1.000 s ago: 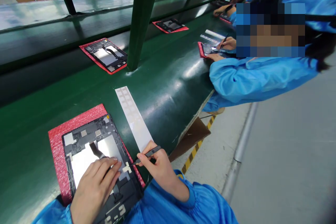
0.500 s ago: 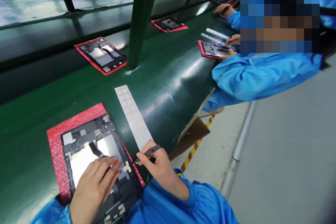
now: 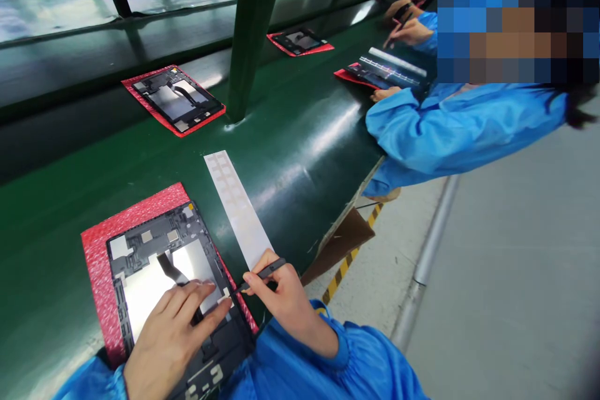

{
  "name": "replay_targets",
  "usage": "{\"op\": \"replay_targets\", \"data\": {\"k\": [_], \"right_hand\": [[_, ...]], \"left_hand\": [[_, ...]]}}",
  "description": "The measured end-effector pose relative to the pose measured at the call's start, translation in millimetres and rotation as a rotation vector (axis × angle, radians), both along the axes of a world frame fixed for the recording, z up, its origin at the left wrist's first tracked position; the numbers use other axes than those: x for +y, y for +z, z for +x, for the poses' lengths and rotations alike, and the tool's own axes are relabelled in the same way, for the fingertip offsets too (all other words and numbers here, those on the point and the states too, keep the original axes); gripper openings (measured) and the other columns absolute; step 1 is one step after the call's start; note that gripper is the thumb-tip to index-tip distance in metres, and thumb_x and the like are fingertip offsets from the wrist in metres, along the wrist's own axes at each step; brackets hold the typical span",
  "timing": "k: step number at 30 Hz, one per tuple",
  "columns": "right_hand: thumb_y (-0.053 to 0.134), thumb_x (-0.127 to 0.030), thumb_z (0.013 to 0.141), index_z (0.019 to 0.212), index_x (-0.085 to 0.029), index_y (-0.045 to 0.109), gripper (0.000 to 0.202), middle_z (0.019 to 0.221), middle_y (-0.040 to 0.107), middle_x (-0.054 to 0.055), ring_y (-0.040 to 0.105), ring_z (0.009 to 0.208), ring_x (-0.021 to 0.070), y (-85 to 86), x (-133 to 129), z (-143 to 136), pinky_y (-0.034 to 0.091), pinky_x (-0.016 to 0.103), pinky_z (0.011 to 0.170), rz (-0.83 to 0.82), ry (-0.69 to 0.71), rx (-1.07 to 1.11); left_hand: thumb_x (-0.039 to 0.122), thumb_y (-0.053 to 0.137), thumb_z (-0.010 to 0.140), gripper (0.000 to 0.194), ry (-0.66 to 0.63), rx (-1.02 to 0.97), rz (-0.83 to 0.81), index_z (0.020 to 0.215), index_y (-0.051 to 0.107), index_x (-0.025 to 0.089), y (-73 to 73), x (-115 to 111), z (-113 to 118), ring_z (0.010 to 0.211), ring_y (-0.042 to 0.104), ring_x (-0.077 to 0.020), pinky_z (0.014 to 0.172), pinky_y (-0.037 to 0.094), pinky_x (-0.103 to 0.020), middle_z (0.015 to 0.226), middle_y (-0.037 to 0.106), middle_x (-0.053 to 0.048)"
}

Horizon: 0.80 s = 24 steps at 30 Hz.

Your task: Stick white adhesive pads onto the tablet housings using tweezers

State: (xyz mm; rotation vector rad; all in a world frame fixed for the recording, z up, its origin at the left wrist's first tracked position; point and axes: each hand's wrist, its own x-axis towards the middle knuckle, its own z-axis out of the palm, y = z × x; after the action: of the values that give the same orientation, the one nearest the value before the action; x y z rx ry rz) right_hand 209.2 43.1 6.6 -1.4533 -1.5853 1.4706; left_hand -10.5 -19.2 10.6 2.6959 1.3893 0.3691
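Note:
An opened tablet (image 3: 134, 290) with its inner metal plate and black frame showing lies on a red foam sheet (image 3: 96, 275) in front of me. My left hand (image 3: 171, 331) rests over its middle, fingers stretched out, with the thumb at a small pale sticker (image 3: 225, 299) near the right edge. My right hand (image 3: 279, 294) holds slim black tweezers (image 3: 269, 269), their tip at that sticker. A white strip of stickers (image 3: 241, 219) lies just beyond my right hand. The thumb partly covers the sticker.
Two more opened tablets, one at the left (image 3: 175, 100) and one further back (image 3: 300, 42), lie on red sheets. A green post (image 3: 253, 37) rises from the green bench (image 3: 300, 131). A co-worker in a blue sleeve (image 3: 422, 137) works at the right with another tablet.
My left thumb has moved right, onto the pale sticker. My right hand has hardly moved. The co-worker's tool hand has lifted away from their tablet, and the back-left tablet has slid slightly left.

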Motion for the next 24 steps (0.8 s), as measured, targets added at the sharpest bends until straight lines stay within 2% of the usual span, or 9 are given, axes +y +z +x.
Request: {"op": "replay_targets", "data": {"k": [8,14,16,19,24], "right_hand": [[0.058,-0.033,0.09,0.071,-0.022,0.053,0.022,0.063,0.058,-0.003,0.065,0.058,0.0151,-4.6,-4,-1,0.048,0.025,0.054,0.106,-0.005,-0.057],[0.056,-0.053,0.09,0.08,-0.023,0.049,0.032,0.056,0.06,-0.004,0.068,0.054,0.0158,-11.1,-6,-3,0.055,0.025,0.053,0.007,-0.223,0.183],[0.057,-0.055,0.089,0.081,-0.023,0.049,0.033,0.056,0.06,-0.004,0.067,0.053,0.0153,-9.5,-5,-3,0.055,0.024,0.054,0.002,-0.254,0.217],[0.053,-0.054,0.091,0.088,-0.021,0.057,0.033,0.059,0.061,-0.002,0.065,0.053,0.0142,-8.6,-3,-3,0.054,0.024,0.053,0.026,-0.209,0.212],[0.047,-0.046,0.097,0.104,-0.022,0.067,0.032,0.068,0.066,0.001,0.063,0.053,0.0135,-13.9,-5,2,0.053,0.024,0.051,0.134,-0.117,0.203]], "left_hand": [[0.021,0.023,0.099,0.046,0.027,-0.014,0.033,0.125,0.059,0.032,6.1,3,5,0.105,0.055,-0.0192,0.089,0.037,-0.033,0.115,0.063,-0.005],[0.02,0.02,0.1,0.049,0.064,-0.02,0.032,0.122,0.061,0.034,5.2,2,8,0.105,0.055,-0.0183,0.089,0.036,-0.033,0.114,0.064,-0.003],[0.021,0.026,0.099,0.043,0.085,0.023,0.027,0.125,0.058,0.033,4.4,1,8,0.105,0.055,-0.0191,0.088,0.037,-0.033,0.116,0.064,-0.003],[0.024,0.037,0.098,0.037,0.118,0.066,0.036,0.128,0.056,0.032,3.0,0,8,0.103,0.056,-0.0204,0.085,0.038,-0.034,0.116,0.064,-0.003],[0.018,0.022,0.1,0.047,0.066,-0.068,0.04,0.125,0.059,0.031,-4.9,-6,10,0.106,0.055,-0.0179,0.088,0.037,-0.033,0.115,0.064,-0.003]]}}
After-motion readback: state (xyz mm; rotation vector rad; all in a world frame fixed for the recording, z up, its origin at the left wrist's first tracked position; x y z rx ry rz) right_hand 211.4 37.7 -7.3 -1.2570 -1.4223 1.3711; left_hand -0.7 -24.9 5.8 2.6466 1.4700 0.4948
